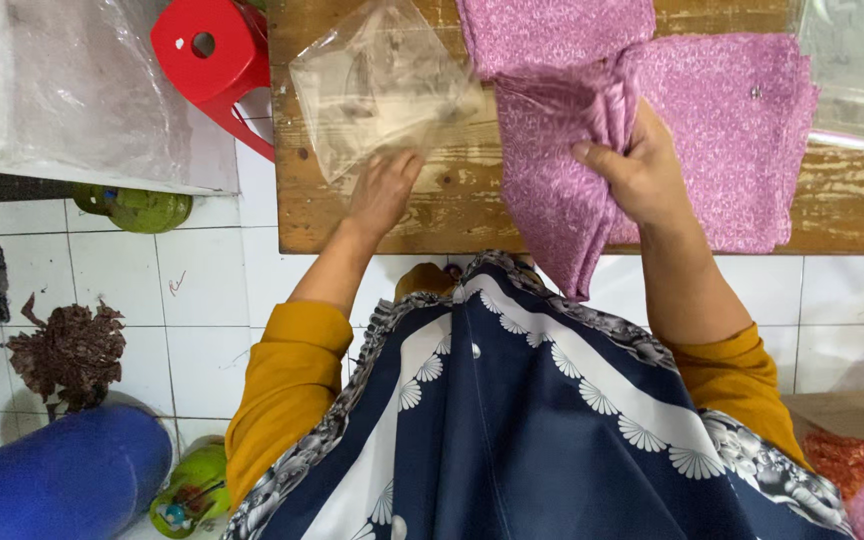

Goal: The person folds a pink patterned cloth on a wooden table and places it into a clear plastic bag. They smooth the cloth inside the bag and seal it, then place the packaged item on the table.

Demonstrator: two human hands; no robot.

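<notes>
My right hand [642, 165] grips a folded piece of pink patterned cloth [552, 170] that hangs over the near edge of a worn wooden table [842, 205]. More of the same pink cloth [742, 120] lies spread flat on the table to the right and behind. My left hand [382, 190] rests flat on the table with its fingertips on the near edge of a clear plastic bag [382, 85], which looks blurred.
A red plastic stool [214, 55] stands left of the table. Plastic sheeting [72, 90] covers a surface at far left. On the white tiled floor sit green bottles [137, 208], a dark scrap bundle [70, 350] and a blue cylinder [52, 480]. More clear plastic [857, 70] lies at top right.
</notes>
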